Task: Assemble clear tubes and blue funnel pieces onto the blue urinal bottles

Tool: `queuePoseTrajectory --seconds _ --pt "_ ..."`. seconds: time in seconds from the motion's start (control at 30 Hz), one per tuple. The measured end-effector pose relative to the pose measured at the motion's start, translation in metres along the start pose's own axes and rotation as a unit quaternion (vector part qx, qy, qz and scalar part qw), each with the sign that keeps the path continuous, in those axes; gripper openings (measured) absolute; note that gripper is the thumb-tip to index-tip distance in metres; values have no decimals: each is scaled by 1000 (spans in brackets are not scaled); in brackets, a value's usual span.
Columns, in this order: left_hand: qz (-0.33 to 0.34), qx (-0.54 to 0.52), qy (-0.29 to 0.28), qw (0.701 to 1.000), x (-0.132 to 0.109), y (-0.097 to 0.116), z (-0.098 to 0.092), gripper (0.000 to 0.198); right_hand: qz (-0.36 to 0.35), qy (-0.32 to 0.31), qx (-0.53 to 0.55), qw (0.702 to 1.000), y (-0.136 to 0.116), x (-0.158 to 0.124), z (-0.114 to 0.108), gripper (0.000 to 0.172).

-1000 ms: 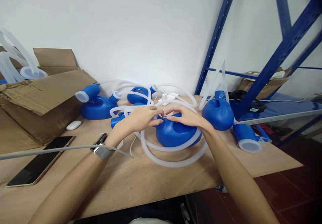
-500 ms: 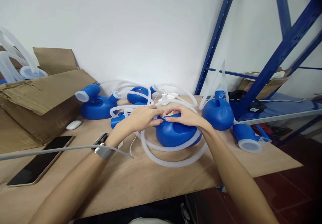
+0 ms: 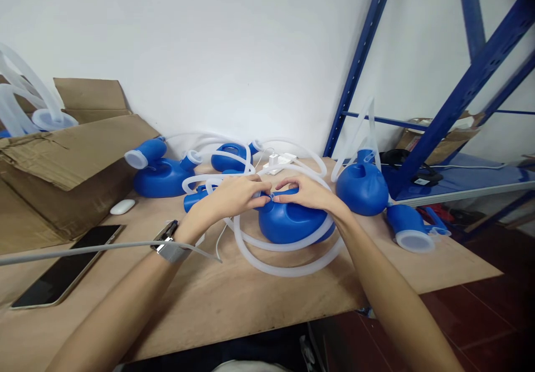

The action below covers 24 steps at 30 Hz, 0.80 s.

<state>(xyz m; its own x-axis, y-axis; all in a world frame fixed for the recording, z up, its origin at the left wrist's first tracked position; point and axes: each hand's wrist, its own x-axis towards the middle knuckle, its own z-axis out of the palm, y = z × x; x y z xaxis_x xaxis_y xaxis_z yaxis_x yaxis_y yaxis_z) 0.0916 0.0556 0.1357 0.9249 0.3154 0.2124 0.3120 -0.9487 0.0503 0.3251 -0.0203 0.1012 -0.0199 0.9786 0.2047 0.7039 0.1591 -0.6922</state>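
A blue plastic urinal bottle [image 3: 292, 227] lies on the wooden table in front of me, a long whitish hose [image 3: 288, 271] looped around it. My left hand [image 3: 242, 193] closes around the bottle's neck, its thumb and fingers pressed together there. From the other side, my right hand [image 3: 309, 193] rests on top of the bottle, thumb and forefinger curled at a small clear tab [image 3: 272, 196] by the neck. Fingers partly hide the neck and the tab. Just left of my left hand lies another blue mouthpiece [image 3: 192, 202].
More blue bottles with hoses stand behind, at left [image 3: 161, 179] and right [image 3: 361, 191]. A cardboard box [image 3: 83, 154], white case [image 3: 122, 207] and phone [image 3: 67, 266] are at left. A grey cable [image 3: 125, 245] crosses my left wrist. Blue shelving [image 3: 443, 115] rises at right.
Almost nothing differs. Both hands stay at the bottle's neck, with only a slight shift of the right fingertips around the small clear tab.
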Motion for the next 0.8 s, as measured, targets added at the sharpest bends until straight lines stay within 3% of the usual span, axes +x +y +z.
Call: queuePoseTrajectory --seconds 0.23,0.33,0.5,0.8 --pt "-43 -8 32 999 1 7 2 30 5 -5 17 1000 4 4 2 32" --pt "-133 -19 66 989 6 17 4 33 21 -12 12 1000 3 4 2 32" --pt "-240 10 55 969 16 29 7 31 41 -2 -6 999 3 4 1 33" --pt "-280 -11 97 955 20 34 18 23 6 -10 7 1000 4 3 2 34"
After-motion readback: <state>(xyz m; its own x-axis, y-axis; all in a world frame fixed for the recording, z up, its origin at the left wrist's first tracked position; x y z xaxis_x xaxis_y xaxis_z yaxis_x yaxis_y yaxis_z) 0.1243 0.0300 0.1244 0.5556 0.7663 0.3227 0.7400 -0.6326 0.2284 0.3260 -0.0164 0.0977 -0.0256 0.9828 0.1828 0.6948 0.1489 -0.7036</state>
